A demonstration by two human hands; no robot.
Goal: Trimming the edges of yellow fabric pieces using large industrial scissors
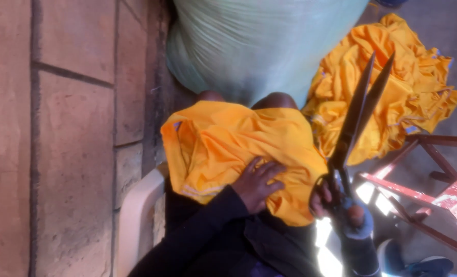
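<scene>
Left hand [259, 182] is laid flat on the cloth [228, 143], fingers spread, pressing it down on the lap; nothing is pinched. Right hand [341, 202] is closed through the handles of the shears [359, 110], which are held up just right of the cloth, blades slightly parted and pointing away. Blades are not touching the cloth.

Step judged: cloth is being steadied and positioned, no cut is started. Next move is judged to call for an edge to be lifted or tensioned by the left hand, so the blades can be brought down onto it clear of the fingers.

Cloth is draped over both knees, one seam edge showing at the near left. Behind the shears a pile [392, 82] of the same yellow fabric is heaped. A red frame [423, 174] is seen at right. A pale sack [259, 41] is stood beyond the knees, a block wall [59, 138] at left.
</scene>
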